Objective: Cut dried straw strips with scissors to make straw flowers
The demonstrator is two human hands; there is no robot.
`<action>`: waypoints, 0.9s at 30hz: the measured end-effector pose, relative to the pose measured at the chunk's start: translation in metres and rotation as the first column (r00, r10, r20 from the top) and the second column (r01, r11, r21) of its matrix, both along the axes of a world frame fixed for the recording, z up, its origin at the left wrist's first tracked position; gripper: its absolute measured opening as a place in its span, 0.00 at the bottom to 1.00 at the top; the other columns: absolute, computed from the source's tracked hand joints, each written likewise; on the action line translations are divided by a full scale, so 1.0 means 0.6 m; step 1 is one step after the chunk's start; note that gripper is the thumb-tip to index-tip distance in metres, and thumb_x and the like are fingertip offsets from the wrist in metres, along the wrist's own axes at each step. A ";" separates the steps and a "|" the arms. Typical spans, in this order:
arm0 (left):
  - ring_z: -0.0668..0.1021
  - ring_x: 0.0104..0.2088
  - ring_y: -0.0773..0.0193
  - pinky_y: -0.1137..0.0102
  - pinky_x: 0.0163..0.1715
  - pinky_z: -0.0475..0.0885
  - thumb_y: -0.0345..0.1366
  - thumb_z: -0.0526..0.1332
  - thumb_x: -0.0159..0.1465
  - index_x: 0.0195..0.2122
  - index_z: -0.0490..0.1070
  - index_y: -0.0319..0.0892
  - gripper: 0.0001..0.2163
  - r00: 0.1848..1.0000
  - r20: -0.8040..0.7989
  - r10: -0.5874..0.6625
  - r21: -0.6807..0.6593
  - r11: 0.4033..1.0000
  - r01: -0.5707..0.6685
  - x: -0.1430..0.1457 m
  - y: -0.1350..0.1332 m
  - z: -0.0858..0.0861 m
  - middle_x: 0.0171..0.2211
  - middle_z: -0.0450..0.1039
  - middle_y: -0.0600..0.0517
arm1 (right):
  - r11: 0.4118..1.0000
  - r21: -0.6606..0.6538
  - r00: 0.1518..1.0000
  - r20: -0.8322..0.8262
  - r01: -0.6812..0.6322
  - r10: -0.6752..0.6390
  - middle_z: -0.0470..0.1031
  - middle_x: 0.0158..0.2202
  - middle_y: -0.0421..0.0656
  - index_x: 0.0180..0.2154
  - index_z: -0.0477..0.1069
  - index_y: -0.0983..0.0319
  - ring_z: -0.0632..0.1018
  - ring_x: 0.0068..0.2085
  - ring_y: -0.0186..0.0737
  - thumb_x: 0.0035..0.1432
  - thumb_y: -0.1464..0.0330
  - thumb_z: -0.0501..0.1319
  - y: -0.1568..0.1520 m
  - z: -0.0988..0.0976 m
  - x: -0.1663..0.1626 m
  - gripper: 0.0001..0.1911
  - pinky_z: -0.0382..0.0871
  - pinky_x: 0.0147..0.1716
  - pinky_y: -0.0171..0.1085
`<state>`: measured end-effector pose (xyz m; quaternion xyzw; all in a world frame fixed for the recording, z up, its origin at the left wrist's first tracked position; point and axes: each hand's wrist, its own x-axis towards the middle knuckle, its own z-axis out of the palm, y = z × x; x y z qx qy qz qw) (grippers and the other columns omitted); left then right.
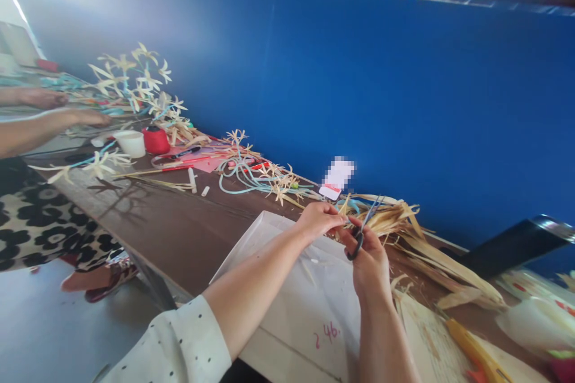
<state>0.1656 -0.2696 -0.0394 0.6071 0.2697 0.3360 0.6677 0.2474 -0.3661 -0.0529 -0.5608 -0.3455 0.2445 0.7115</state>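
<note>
My right hand [371, 257] grips a pair of scissors [356, 246] by the dark handles, the blades pointing up and away. Close beside it, my left hand [318, 221] is closed in a pinch on a small pale husk strip [345, 206], partly hidden by the fingers. Both hands are above a large white paper sheet [287, 287] marked with pink numbers. Just beyond them lies a bundle of dried corn husks [390, 218].
Husk flowers [278, 182] and blue-wrapped stems [229, 182] lie along a blue partition [359, 78]. A yellow utility knife [476, 350] and a black bottle [507, 248] are at right. At left, a co-worker's hands [90, 118] are near a white cup [131, 143] and standing flowers [135, 81].
</note>
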 end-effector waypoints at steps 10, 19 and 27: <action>0.64 0.18 0.75 0.77 0.19 0.60 0.42 0.64 0.47 0.26 0.72 0.37 0.13 0.999 0.036 -0.002 -0.033 0.999 0.003 0.001 -0.003 0.004 0.17 0.63 0.56 | 1.000 -0.019 1.000 -0.021 -0.021 0.021 0.67 0.25 0.36 0.44 0.70 0.59 0.64 0.22 0.29 0.39 0.64 0.68 0.000 -0.006 0.006 0.26 0.56 0.20 0.30; 0.64 0.18 0.75 0.77 0.19 0.59 0.43 0.65 0.45 0.24 0.70 0.37 0.13 0.993 0.041 0.114 -0.135 0.985 -0.107 0.010 0.010 -0.003 0.19 0.65 0.55 | 0.995 -0.063 0.996 -0.033 -0.082 0.080 0.66 0.23 0.37 0.43 0.71 0.60 0.65 0.22 0.30 0.39 0.64 0.68 0.003 -0.011 0.005 0.24 0.55 0.19 0.31; 0.63 0.18 0.75 0.77 0.18 0.58 0.41 0.65 0.45 0.22 0.68 0.37 0.12 0.996 -0.010 0.090 -0.078 0.993 -0.091 0.001 0.000 0.006 0.17 0.62 0.56 | 0.997 -0.006 0.994 -0.085 -0.076 0.075 0.66 0.27 0.36 0.42 0.71 0.59 0.62 0.21 0.27 0.41 0.66 0.68 0.004 -0.012 0.004 0.22 0.53 0.19 0.30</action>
